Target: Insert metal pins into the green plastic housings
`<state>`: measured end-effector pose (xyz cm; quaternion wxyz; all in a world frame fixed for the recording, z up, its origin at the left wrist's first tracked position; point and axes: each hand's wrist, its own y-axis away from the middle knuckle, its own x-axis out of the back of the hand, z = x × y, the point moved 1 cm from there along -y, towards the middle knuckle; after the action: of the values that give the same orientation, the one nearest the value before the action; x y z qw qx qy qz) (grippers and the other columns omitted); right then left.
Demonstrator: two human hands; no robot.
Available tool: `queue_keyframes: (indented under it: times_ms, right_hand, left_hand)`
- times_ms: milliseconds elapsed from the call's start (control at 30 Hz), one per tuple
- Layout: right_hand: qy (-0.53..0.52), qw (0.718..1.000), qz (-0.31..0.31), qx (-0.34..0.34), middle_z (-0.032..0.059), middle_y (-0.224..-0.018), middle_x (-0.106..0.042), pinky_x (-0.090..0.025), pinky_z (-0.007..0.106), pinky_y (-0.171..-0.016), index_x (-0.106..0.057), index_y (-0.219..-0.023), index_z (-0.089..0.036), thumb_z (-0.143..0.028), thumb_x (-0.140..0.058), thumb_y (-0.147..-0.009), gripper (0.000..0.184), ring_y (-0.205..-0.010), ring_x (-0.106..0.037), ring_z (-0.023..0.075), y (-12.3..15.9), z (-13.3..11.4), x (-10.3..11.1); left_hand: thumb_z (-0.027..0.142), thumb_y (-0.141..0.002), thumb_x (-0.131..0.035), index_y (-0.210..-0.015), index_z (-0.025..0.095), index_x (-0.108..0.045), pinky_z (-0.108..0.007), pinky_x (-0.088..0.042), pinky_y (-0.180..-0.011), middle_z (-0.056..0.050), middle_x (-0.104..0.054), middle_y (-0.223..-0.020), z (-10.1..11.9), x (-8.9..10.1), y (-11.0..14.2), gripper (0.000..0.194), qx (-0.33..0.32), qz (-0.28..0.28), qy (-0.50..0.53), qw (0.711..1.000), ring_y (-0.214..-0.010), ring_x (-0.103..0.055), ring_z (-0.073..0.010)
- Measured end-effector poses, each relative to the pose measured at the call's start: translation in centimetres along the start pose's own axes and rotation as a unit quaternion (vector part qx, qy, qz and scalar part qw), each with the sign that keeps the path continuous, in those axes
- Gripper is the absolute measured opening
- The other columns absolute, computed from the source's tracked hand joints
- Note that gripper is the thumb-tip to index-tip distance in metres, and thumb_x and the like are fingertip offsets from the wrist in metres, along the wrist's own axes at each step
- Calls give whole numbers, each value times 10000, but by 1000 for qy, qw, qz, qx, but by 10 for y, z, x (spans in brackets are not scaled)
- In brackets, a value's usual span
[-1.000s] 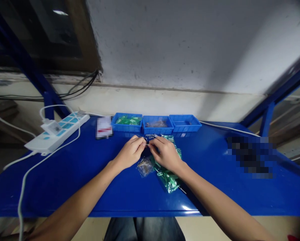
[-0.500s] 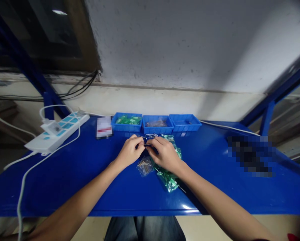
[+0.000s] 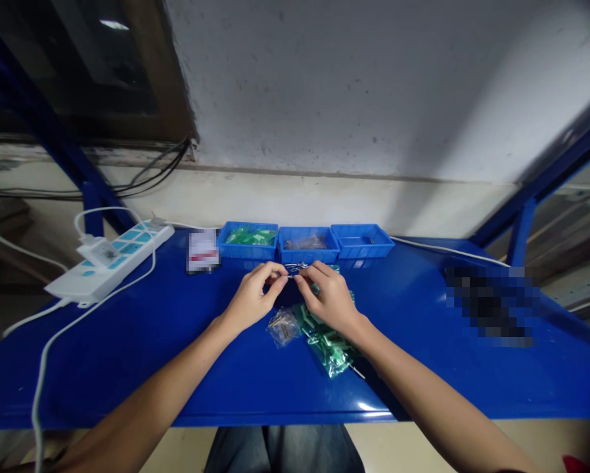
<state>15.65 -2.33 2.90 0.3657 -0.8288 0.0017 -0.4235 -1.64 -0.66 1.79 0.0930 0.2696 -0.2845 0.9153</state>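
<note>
1. A blue table [image 3: 147,387] spreads beneath the work.
2. The person's left hand [image 3: 254,295] and right hand [image 3: 330,299] both seem to pinch a thin pin [image 3: 290,276].
3. The pin bridges them; two-handed handling looks the current step, the next move likely needing light, steady pressure.

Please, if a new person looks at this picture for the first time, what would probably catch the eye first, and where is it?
Probably the left grip and right grip, meeting at a thin piece above the middle of the blue table. Then the shiny green packets, partly hidden by the right grip, and three blue trays lined up along the back. The white power strip stands out at the left.
</note>
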Motion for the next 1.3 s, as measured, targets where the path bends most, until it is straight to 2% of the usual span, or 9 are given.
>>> queue_keyframes:
  times_ms: [200,333,567,767,900,1100,1200,1300]
  right_hand:
    - [-26,999,-13,24,43,-799,-583,-428,272,-672,-561,-981,-176,-264,-487,-890,146,-734,-557,165,1,1,-2]
    - [-23,999,-13,37,47,-812,-582,-424,269,-666,-569,-922,-187,-227,-453,-901,124,-734,-551,162,1,0,-2]
    - [-18,1000,1,10,44,-744,-565,-414,271,-633,-569,-832,-185,-244,-420,-919,183,-686,-539,162,0,0,1]
    - [-32,999,-5,21,37,-762,-574,-427,279,-661,-552,-940,-192,-265,-462,-900,123,-715,-556,170,1,0,-1]
    - [-36,999,-12,32,49,-795,-584,-429,275,-659,-544,-908,-195,-225,-442,-903,107,-731,-554,170,1,2,-2]
    - [-24,999,-17,22,52,-786,-574,-415,274,-645,-549,-859,-188,-236,-410,-922,160,-708,-542,166,1,1,-1]
    - [-31,999,-12,21,47,-775,-576,-419,273,-657,-550,-868,-192,-243,-412,-923,157,-714,-550,166,1,0,0]
    - [-47,998,-11,32,41,-780,-583,-429,273,-667,-538,-944,-194,-259,-454,-904,113,-719,-559,167,1,-1,0]
  left_hand:
    - [272,-908,-429,-784,176,-532,-233,-416,-644,3,-578,-694,2,4,-2,187,-3,14,-35,999,-668,-557,-126]
    - [284,-921,-401,-674,172,-501,-225,-399,-628,20,-548,-617,2,5,-2,289,-3,5,-36,999,-616,-545,-114]
    - [302,-886,-481,-946,183,-578,-213,-402,-581,30,-561,-647,3,4,0,165,-10,6,-22,1000,-595,-522,-111]
    - [301,-897,-449,-795,174,-599,-228,-410,-592,7,-601,-659,4,7,-1,222,-24,0,-34,999,-608,-541,-122]
    - [295,-913,-411,-726,167,-591,-237,-418,-608,-5,-606,-662,3,8,-1,289,-31,-20,-40,999,-620,-555,-128]
    - [301,-875,-496,-957,189,-579,-218,-420,-577,19,-582,-670,6,7,1,162,-30,-5,-35,999,-585,-526,-111]
    - [295,-881,-480,-867,188,-596,-225,-419,-587,2,-594,-692,9,8,0,159,-49,-6,-42,998,-612,-534,-118]
    - [292,-902,-437,-743,173,-595,-240,-420,-609,-20,-604,-699,10,10,-1,254,-64,-15,-43,997,-643,-550,-130]
